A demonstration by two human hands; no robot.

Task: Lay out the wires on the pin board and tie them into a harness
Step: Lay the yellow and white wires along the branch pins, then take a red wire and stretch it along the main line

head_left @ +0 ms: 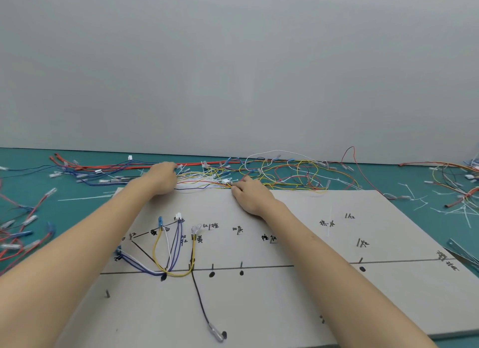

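Both bare forearms reach away from the camera across the pin board (311, 244), toward twelve o'clock, and end at its far edge. The left hand (162, 179) lies knuckles-up, its fingers curled down into a loose pile of wires (282, 171) just past the board; whether they grip any strand cannot be told, since the fingertips are hidden. The right hand (250, 194) rests at the board's far edge with thumb and forefinger pinched together on a small bunch of orange, yellow and red strands (223, 183) that runs off toward nine o'clock to the left hand.

On the board, at about eight o'clock from the right hand, routed wires (168, 244) are already laid: one yellow loop, one white strand, a pair of purple-blue strands and one black lead that drops toward six o'clock. One blue connector (160, 221) and one white connector (178, 216) stand at their far ends. Handwritten labels and several short metal pins dot the board.

The teal worktop (414, 179) carries more wire heaps: red and blue ones at nine o'clock, another tangle with white cable ties (420, 202) at three o'clock.
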